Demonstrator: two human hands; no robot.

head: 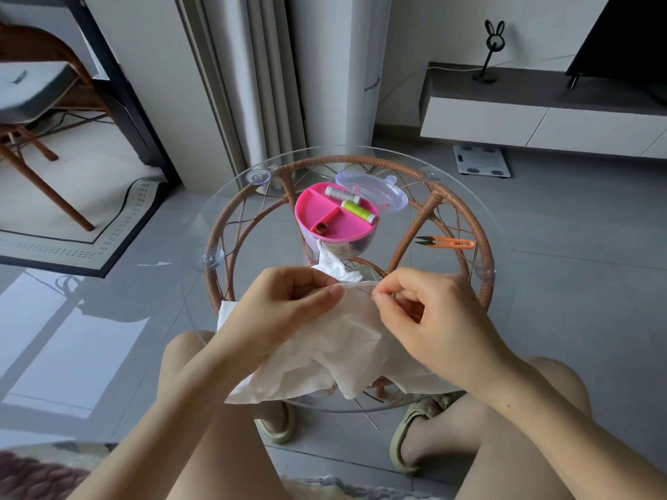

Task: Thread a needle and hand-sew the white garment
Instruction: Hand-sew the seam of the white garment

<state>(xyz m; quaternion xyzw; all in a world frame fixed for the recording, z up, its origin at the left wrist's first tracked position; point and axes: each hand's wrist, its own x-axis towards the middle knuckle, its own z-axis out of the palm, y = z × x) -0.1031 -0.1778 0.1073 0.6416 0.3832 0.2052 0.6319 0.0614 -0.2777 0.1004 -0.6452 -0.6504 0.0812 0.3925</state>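
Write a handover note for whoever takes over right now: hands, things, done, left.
Left hand: pinches the edge of the white garment, which lies over the near side of the glass table.
Right hand: pinches the needle, with its tip at the cloth edge beside the left thumb.
On the table: the sewing box is open, with a grey spool and a green spool in its tray. The snips lie to its right.
Done: the needle is at the cloth. The thread and any stitches are too fine to see.
Left: sew, knot, snip.
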